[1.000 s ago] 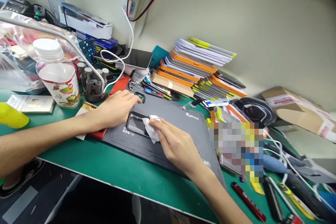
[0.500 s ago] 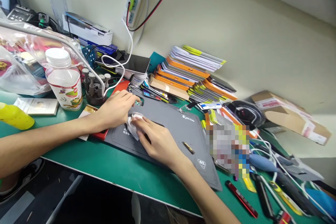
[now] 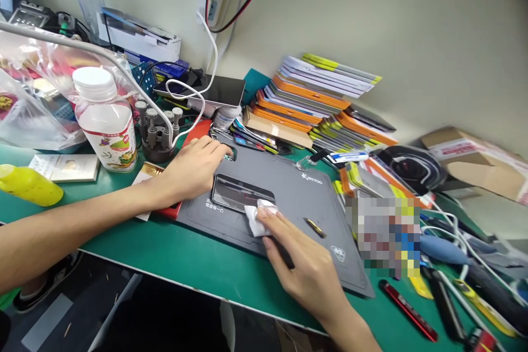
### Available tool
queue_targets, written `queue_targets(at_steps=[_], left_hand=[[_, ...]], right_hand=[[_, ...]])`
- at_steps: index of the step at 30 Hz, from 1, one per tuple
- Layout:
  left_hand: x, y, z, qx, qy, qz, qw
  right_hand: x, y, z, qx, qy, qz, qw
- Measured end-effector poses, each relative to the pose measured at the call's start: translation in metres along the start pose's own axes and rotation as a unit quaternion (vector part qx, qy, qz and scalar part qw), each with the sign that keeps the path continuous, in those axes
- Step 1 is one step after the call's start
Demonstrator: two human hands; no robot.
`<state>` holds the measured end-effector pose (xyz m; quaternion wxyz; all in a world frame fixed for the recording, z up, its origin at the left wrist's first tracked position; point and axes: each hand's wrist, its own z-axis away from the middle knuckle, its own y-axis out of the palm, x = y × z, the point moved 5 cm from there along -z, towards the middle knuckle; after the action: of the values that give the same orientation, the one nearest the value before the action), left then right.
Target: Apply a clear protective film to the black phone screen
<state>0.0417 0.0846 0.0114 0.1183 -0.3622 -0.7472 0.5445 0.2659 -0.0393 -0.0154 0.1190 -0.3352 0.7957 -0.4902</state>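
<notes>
A phone with a dark, glossy screen [image 3: 231, 191] lies face up on the grey work mat [image 3: 289, 179]. My right hand [image 3: 303, 256] pinches a crumpled white tissue [image 3: 256, 223], which touches the phone's lower right corner. At the phone's left end rests my left hand [image 3: 200, 169], its bent fingers reaching over the mat toward a cutout near the upper edge. Its thumb is hidden, and I see nothing held in it. A thin brass-coloured tool [image 3: 314, 227] lies on the mat to the right of the phone.
Left of the mat stand a clear bottle with a white cap [image 3: 108, 126] and a screwdriver holder [image 3: 159, 137]. A yellow bottle [image 3: 31, 184] lies farther left. Stacked flat packages [image 3: 309, 88] lean at the back wall. Cables and a red pen-like tool [image 3: 408, 311] lie right.
My right hand has slid the tissue rightward across the phone, and its screen now shows. My left hand stays by the phone's left end. The camera view has shifted slightly.
</notes>
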Motion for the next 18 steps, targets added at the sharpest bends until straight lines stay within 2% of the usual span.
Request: queue_targets(at_steps=[5,11,14,18], left_hand=[[-0.001,-0.002,0.002,0.006,-0.007,-0.003,1.0],[-0.002,-0.003,0.002,0.023,-0.014,-0.007,1.0],[0.0,-0.003,0.003,0.018,-0.014,-0.008,1.0],[0.001,-0.002,0.004,0.003,-0.006,-0.006,1.0]], right_hand=[[0.028,0.016,-0.03,0.019,-0.03,-0.034,0.999],[0.047,0.035,-0.07,0.041,-0.065,-0.066,0.995],[0.047,0.036,-0.068,0.022,-0.064,-0.059,0.996],[0.031,0.027,-0.047,0.0,-0.048,-0.02,0.999]])
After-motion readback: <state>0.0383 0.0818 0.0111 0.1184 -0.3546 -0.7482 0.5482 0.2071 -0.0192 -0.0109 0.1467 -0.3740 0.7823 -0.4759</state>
